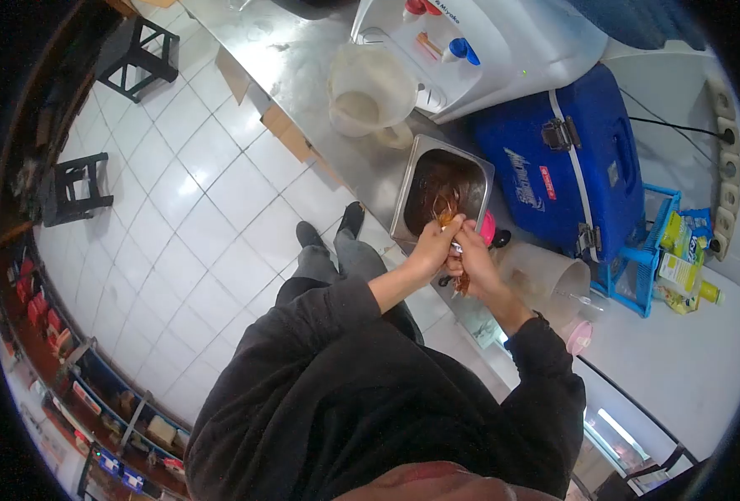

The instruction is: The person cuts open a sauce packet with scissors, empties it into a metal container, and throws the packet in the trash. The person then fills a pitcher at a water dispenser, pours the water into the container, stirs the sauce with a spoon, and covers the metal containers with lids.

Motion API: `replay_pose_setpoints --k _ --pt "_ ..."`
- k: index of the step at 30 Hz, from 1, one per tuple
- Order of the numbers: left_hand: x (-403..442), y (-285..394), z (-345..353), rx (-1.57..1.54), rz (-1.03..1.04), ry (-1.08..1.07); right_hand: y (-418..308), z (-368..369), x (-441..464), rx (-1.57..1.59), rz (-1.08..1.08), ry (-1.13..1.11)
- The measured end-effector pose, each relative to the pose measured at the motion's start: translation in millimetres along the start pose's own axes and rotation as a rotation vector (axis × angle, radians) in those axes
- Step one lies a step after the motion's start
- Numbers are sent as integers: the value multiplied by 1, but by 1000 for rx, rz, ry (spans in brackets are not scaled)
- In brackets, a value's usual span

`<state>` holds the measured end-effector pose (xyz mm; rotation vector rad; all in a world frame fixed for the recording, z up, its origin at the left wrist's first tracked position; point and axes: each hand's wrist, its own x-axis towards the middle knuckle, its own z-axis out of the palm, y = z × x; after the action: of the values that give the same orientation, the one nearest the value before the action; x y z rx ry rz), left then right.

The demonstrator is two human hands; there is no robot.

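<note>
Apparently partway: brown residue [433, 177] in steel pan [404, 194], mid-frame; left hand [435, 249] and right hand [477, 260] fingers grasping brown-smeared plastic packet [447, 219], likely not fully emptied.

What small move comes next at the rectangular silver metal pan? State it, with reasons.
Probably shift the left hand and right hand farther over the pan: they meet at its near rim, and a crinkled brown piece shows outside it, below them.
</note>
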<state>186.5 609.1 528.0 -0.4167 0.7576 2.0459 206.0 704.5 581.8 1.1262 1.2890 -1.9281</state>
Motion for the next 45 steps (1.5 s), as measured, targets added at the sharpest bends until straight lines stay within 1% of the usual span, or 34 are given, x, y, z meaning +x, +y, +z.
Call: replay_pose_setpoints --k 3,4,10,12,15,16,18,19,21,22,24,25,27,28,30,31,33,34,36,39,42,45 --pt "6 -4 -2 35 154 18 4 3 4 -405 -193 85" --pt "8 -5 -3 37 196 27 5 5 3 -476 -244 95" --pt "20 -9 -6 -26 156 96 15 -5 13 -956 -558 141" --pt "21 -3 -6 -16 83 120 16 -6 13 -1063 -669 140" --pt "22 5 -2 -66 -49 157 5 7 0 -1157 -655 126" --pt "22 7 -1 -92 -93 168 5 5 0 -1131 -643 104" --pt "19 11 0 -69 -79 88 5 -5 2 -1079 -628 62" --pt "18 13 1 -57 -73 48 2 -10 3 -981 -595 -3" --pt "18 15 4 113 49 -24 -5 -18 6 -782 -515 -129" --pt "17 14 5 195 105 -59 -7 -19 7 -689 -411 -147" --pt "16 15 1 240 27 -96 -14 -18 6 -505 -210 -182" --pt "16 17 -1 263 -9 -114 -15 -15 4 -422 -169 -120" --pt "10 15 -1 -79 -85 -141 -14 -7 1 -255 -83 2" --pt "8 14 -2 -252 -124 -152 -15 -6 1 -202 -61 -31" --pt "7 13 -6 -253 -117 -137 -14 -5 1 -91 -14 -94" --pt "6 13 -7 -250 -115 -132 -12 -5 2 -113 -11 -65" --pt "15 6 -6 -332 -58 -32 -6 -4 7 -162 -10 -7" --pt "19 4 -6 -371 -28 19 -4 -5 9 -209 -47 -10" --pt "23 4 -8 -355 -44 31 -1 -7 12 -303 -122 -20" --pt "27 -3 -11 -340 -55 30 7 -5 9 -685 -313 89" --pt "29 -5 -14 -395 -101 -39 13 -12 10 -830 -253 136" --pt "34 0 -24 -440 -187 -134 3 -10 3 -183 -144 -129"
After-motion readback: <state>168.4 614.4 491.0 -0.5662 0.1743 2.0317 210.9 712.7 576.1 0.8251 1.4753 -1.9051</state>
